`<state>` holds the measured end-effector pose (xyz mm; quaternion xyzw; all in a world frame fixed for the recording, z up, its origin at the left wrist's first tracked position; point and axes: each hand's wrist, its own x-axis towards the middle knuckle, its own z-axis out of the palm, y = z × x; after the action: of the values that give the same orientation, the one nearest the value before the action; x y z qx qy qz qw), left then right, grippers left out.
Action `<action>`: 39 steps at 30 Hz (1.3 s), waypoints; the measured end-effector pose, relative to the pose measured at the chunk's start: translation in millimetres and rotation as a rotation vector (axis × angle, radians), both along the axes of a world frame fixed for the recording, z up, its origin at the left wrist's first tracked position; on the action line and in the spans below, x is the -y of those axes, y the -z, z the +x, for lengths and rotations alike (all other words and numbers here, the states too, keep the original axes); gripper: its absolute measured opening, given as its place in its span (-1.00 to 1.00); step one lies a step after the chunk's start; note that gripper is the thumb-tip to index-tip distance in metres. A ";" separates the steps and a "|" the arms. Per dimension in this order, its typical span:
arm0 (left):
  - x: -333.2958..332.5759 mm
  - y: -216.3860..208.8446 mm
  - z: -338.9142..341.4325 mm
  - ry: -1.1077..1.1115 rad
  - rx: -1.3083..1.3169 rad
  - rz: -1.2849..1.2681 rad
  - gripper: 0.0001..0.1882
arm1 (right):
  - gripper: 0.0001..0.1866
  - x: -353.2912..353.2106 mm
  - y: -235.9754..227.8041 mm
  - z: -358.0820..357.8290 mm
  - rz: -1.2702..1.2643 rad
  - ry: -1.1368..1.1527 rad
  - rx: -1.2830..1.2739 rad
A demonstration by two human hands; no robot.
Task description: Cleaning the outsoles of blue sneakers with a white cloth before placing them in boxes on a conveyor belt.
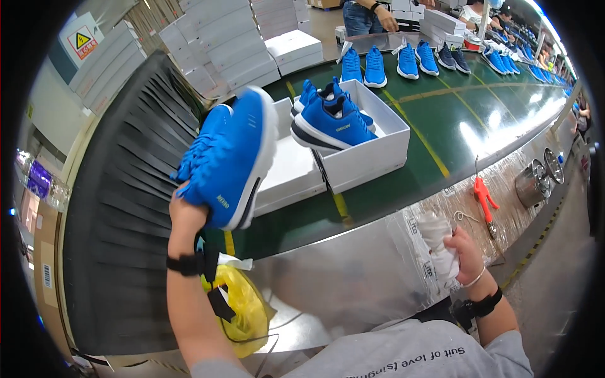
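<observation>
My left hand is closed around the heel end of a pair of blue sneakers with white soles, raised and tilted over the left side of the bench. Part of the rear shoe is hidden behind the front one. In my right hand is a crumpled wad of white paper, gripped low at the right. Between the hands stands an open white shoebox. Another pair of blue sneakers rests on top of it, tilted, with white stuffing showing inside. The box's white lid lies against its left side.
Lined-up blue sneakers stand along the green conveyor belt. Black strip curtains cover a tunnel at left. White boxes are stacked behind. Near my right hand lie red-handled pliers and a metal cup; a yellow bag hangs nearby.
</observation>
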<state>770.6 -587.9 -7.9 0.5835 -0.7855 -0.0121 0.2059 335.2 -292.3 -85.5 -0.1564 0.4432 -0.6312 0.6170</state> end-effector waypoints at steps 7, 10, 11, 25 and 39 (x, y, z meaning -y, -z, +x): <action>82.3 -25.8 -44.2 0.067 0.791 -0.297 -0.86 | -0.47 -10.5 23.5 3.5 0.078 0.133 0.039; 106.8 -7.2 -65.6 0.093 0.858 -0.232 -0.86 | -0.49 -6.5 29.4 -0.7 0.107 0.145 0.055; 112.4 -2.5 -66.8 0.102 0.838 -0.222 -0.87 | -0.50 -4.0 31.2 -0.4 0.129 0.161 0.057; 104.8 -50.5 -268.5 0.976 0.642 0.036 -0.28 | -0.47 2.9 78.5 -10.7 0.146 0.142 0.091; 62.2 -70.1 -307.5 0.526 1.262 0.116 -0.22 | -0.51 -60.4 79.9 -29.7 0.128 0.241 0.084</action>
<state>463.0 -650.1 62.1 0.2790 -0.8688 0.2386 -0.3324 305.5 -231.9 -165.4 -0.0357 0.4722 -0.6771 0.5633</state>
